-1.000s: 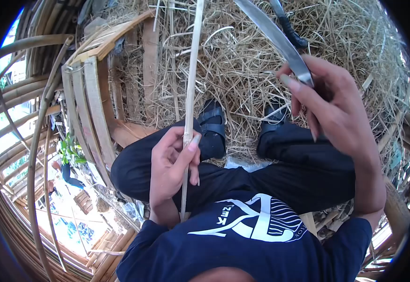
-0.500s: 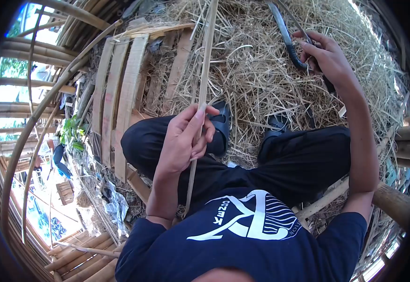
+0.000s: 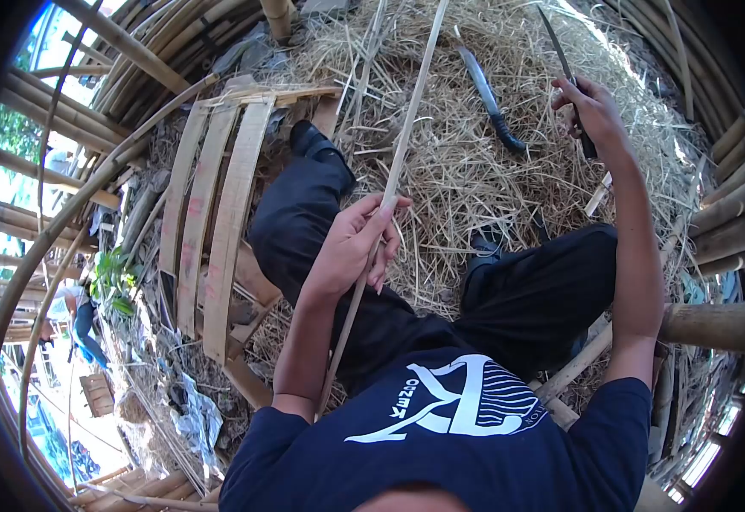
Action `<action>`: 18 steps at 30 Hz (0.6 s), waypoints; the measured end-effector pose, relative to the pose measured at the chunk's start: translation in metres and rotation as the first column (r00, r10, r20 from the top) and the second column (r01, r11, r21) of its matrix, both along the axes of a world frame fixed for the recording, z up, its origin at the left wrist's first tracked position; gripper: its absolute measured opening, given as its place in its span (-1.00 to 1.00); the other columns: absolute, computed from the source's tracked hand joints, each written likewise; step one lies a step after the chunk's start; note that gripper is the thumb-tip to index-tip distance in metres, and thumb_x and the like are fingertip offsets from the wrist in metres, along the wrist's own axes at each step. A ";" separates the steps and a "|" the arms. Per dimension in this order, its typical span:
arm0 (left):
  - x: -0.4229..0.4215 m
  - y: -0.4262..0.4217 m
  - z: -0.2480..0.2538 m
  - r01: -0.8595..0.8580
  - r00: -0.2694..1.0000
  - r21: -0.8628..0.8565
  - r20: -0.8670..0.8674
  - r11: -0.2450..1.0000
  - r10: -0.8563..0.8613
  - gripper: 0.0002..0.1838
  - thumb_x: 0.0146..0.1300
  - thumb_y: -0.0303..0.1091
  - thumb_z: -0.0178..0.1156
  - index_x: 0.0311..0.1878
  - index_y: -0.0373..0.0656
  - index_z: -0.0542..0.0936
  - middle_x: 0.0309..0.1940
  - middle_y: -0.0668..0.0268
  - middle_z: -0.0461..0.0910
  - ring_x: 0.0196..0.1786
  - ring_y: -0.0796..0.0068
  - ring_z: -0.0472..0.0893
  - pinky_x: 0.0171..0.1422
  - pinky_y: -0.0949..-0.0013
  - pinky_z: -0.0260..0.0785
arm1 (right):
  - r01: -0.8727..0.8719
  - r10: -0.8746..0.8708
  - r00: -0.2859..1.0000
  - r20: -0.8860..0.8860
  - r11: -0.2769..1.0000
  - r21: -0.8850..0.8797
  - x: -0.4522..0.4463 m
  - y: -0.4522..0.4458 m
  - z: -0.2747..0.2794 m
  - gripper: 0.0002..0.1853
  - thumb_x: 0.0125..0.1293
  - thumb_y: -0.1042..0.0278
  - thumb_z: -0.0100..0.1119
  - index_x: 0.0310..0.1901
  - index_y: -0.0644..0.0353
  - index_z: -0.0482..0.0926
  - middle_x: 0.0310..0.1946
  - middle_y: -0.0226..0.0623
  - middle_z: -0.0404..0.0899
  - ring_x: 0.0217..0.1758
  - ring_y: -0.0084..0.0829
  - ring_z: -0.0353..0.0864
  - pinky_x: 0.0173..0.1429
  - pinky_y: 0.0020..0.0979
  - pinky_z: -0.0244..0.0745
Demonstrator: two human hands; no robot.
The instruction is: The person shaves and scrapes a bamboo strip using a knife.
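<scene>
My left hand [image 3: 351, 246] is closed round a long, thin bamboo strip [image 3: 413, 111]. The strip slants from beside my left forearm up past the top edge of the view. On the right, my right hand [image 3: 593, 113] grips a knife [image 3: 553, 36] with a narrow dark blade pointing away from me; the dark handle end shows below the palm. Between the hands, a second blade, a machete with a curved black handle [image 3: 502, 130], lies on the pile of shavings [image 3: 441, 171]. The knife and the strip are well apart.
Wooden slats [image 3: 219, 230] of a pallet-like frame lie left of my outstretched leg. Bamboo poles [image 3: 82, 205] form a wall at left, and a thick bamboo pole [image 3: 714, 327] juts in at right. Beyond the left wall, another person [image 3: 82, 328] is partly visible.
My right hand has lifted the knife up and away from the machete handle. My left leg has stretched forward. The left hand keeps its hold on the bamboo strip, which now leans more to the right.
</scene>
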State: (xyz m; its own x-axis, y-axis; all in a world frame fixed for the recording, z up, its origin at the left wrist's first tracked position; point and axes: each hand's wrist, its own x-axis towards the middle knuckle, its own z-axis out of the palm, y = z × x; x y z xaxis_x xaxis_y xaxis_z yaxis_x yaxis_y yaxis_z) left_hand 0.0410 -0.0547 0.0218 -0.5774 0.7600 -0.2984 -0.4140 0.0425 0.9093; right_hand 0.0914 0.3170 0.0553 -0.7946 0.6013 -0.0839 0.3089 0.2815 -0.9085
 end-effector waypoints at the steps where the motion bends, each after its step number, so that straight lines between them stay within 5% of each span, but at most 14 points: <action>1: -0.005 0.002 -0.006 0.001 1.000 -0.006 -0.002 1.000 -0.001 -0.65 0.50 -0.24 -0.17 0.12 -0.33 0.36 -0.62 0.37 0.38 -0.86 0.72 0.24 -0.81 0.61 0.23 | 0.019 -0.019 1.000 -0.001 1.000 0.015 0.004 0.000 0.003 -0.60 0.38 0.02 0.08 -0.05 0.24 0.54 -0.46 -0.37 0.59 -0.64 -0.68 0.45 -0.60 -0.59 0.36; 9: -0.004 -0.002 -0.029 0.028 0.997 0.060 0.064 0.998 -0.032 -0.69 0.50 -0.27 -0.17 0.09 -0.30 0.38 -0.63 0.40 0.35 -0.86 0.77 0.20 -0.82 0.64 0.16 | 0.044 -0.053 0.995 0.090 0.993 0.106 0.035 -0.032 0.031 -0.68 0.34 0.13 0.16 -0.10 0.25 0.55 -0.56 -0.40 0.55 -0.72 -0.75 0.34 -0.72 -0.64 0.14; 18: -0.006 -0.031 -0.042 -0.027 0.997 0.157 0.077 0.987 0.015 -0.72 0.49 -0.30 -0.15 0.07 -0.28 0.42 -0.64 0.40 0.37 -0.86 0.76 0.20 -0.82 0.65 0.11 | -0.323 0.269 0.943 0.195 0.879 0.349 0.029 -0.085 0.072 -0.64 0.40 0.15 0.08 0.01 0.29 0.55 -0.59 -0.43 0.51 -0.77 -0.78 0.31 -0.75 -0.67 0.11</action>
State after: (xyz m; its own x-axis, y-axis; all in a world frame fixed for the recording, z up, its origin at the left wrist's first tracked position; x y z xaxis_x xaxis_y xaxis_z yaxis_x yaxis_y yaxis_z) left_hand 0.0346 -0.0858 -0.0205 -0.5741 0.7891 -0.2186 -0.4806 -0.1087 0.8702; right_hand 0.1201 0.2318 0.1270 -0.9374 0.3476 -0.0216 0.2704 0.6874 -0.6741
